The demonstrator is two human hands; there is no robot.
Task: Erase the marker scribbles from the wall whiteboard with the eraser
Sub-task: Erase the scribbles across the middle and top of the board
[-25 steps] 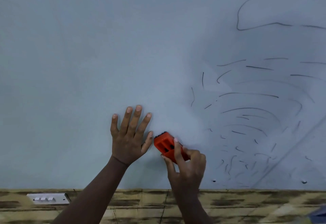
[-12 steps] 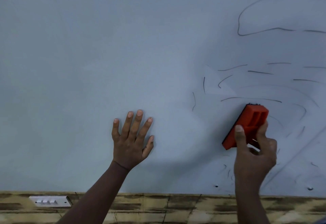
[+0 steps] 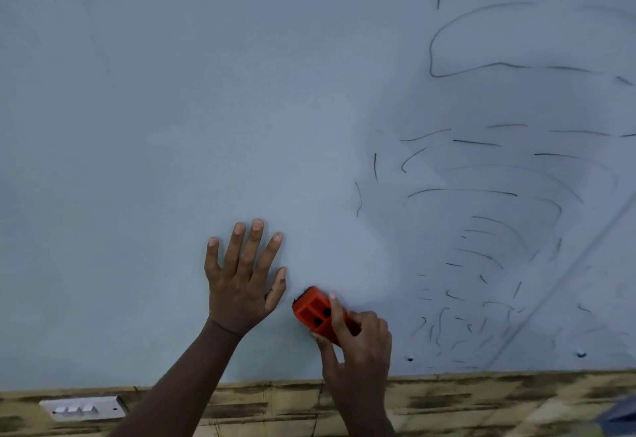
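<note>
A pale whiteboard (image 3: 172, 109) fills most of the head view. Black marker scribbles (image 3: 481, 230) cover its right part, with a large loop (image 3: 447, 68) higher up. My left hand (image 3: 242, 282) lies flat on the board, fingers spread and straight. Just to its right, my right hand (image 3: 354, 343) grips an orange eraser (image 3: 311, 309) and holds it against the board near the lower edge. The eraser sits left of the scribbles, on a wiped stretch of board.
Below the board runs a yellowish brick-patterned wall (image 3: 481, 402). A white switch plate (image 3: 82, 408) is mounted on it at the lower left. Two small dark dots (image 3: 409, 359) mark the board's bottom edge. A blue object (image 3: 619, 416) shows at the lower right corner.
My right hand swept the eraser from beside my left hand out right into the scribbles, then back left and down to beside my left hand. My left hand stayed flat in place.
</note>
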